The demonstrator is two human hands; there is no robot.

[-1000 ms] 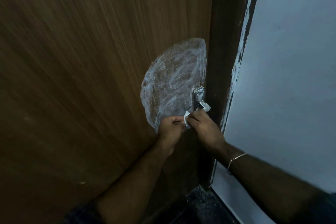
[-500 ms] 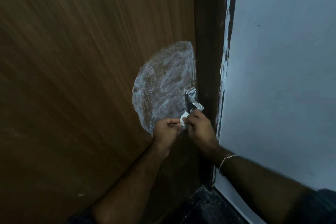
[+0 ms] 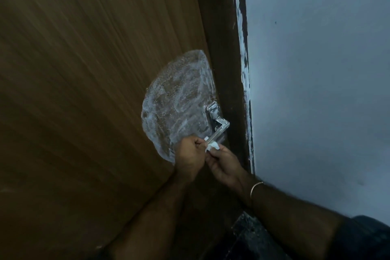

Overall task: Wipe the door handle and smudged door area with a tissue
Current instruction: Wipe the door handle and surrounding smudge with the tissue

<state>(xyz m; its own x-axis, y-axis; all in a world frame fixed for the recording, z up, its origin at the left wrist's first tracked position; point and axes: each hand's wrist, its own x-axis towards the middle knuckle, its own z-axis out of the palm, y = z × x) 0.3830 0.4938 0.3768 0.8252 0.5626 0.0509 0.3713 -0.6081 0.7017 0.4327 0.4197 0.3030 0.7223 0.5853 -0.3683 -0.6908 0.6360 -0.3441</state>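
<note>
hands at door handle, white smudge on door.
we pinch tissue in right hand; left hand closed, seemingly on the lever tip.

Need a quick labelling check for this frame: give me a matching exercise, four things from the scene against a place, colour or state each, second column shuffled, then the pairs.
Column one:
1. tissue
2. door handle
3. smudged patch
4. bangle

Column two:
A. shiny metal, near the door's edge
B. on the right wrist
C. whitish smear on the brown door
D. small white wad pinched between the left hand and the right hand

Pairs: 1-D, 2-A, 3-C, 4-B
</note>
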